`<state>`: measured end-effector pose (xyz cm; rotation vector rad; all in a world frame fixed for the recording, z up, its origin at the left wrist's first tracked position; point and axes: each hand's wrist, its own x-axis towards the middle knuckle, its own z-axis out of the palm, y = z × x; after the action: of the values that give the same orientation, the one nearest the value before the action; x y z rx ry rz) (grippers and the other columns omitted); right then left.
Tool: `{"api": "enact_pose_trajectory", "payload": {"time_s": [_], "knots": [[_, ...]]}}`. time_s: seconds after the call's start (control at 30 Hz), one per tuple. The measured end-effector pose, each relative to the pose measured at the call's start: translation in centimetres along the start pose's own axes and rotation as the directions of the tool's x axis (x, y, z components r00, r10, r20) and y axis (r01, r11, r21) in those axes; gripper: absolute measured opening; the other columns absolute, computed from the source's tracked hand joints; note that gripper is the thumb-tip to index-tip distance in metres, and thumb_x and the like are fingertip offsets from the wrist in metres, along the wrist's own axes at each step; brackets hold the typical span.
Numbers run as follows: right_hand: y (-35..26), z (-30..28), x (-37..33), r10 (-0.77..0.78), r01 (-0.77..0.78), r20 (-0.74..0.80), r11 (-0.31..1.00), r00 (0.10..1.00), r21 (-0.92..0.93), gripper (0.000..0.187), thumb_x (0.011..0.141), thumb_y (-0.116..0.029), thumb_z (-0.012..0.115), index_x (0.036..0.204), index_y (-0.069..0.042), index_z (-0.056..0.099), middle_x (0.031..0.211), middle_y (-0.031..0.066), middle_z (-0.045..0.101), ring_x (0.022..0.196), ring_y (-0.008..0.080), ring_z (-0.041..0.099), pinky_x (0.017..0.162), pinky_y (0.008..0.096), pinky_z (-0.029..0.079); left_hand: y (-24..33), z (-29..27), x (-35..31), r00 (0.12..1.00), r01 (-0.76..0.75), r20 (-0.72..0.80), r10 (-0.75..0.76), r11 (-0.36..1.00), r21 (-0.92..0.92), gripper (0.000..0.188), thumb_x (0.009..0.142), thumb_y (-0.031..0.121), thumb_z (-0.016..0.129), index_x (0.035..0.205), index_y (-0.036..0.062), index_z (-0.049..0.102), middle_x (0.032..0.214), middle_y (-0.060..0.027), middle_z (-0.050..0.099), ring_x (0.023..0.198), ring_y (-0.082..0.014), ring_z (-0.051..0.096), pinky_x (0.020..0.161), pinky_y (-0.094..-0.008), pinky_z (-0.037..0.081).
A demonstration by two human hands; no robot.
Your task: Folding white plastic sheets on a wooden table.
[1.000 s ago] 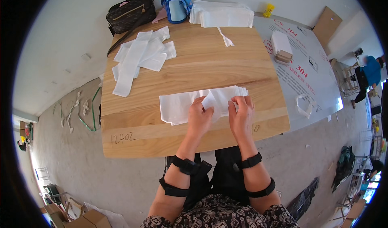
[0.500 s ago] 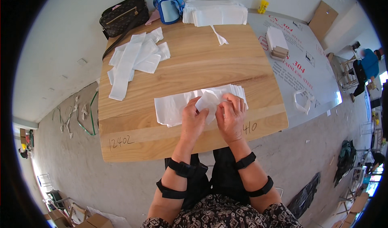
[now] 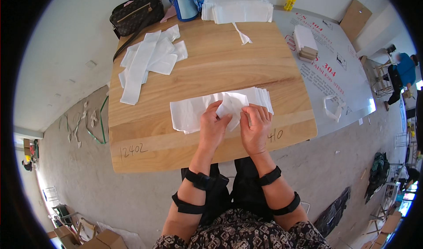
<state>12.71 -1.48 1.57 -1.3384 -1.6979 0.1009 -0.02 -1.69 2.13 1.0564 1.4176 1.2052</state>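
Observation:
A stack of long, flat white paper pieces [image 3: 189, 110] lies crosswise near the front of the wooden table, its layered ends fanned at the right. Over its middle, a raised, folded flap of white paper [image 3: 233, 103] stands up between my hands. My left hand [image 3: 213, 124] pinches the flap's left side between thumb and fingers. At the flap's right edge, my right hand [image 3: 257, 129] has its fingers curled and closed on the paper. Whether the flap belongs to the top piece or is separate, I cannot tell.
Loose white strips [image 3: 141, 66] overlap at the table's left. Along the back are a dark bag [image 3: 136, 13], a blue bottle [image 3: 186, 4] and another white stack [image 3: 238, 8]. A film-covered sheet [image 3: 326, 68] at right carries a small pale stack [image 3: 305, 41].
The flap between my hands stands higher and more spread than before. My right fingers have shifted slightly along its right edge. The whole view has tilted a little.

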Motion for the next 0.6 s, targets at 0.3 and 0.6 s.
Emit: {"api": "enact_pose_trajectory", "payload": {"time_s": [0.3,0.6], "knots": [[-0.8,-0.3,-0.4,0.129,-0.133,0.039,0.981,0.991,0.14,0.03,0.074,0.003,0.064,0.102,-0.005,0.059,0.083,0.0066,0.065,0.08,0.027,0.06,0.073,0.0371,0.044,-0.5,0.5,0.3,0.997,0.059,-0.057,-0.057,0.998,0.028,0.031,0.082,0.015,0.07,0.102,-0.0077,0.063,0.091,-0.0061,0.06,0.069,-0.0088,0.052,0.059,-0.0254,0.042],[-1.5,-0.3,-1.0,0.03,-0.151,0.285,0.897,0.958,0.415,0.024,0.075,0.001,0.067,0.097,-0.003,0.058,0.084,0.0092,0.066,0.073,0.027,0.061,0.069,0.0376,0.048,-0.1,-0.3,0.5,0.997,0.073,-0.026,-0.076,0.993,-0.091,0.021,0.082,0.012,0.064,0.089,-0.0084,0.065,0.1,-0.0116,0.061,0.075,-0.0146,0.056,0.064,-0.0284,0.045]]}}
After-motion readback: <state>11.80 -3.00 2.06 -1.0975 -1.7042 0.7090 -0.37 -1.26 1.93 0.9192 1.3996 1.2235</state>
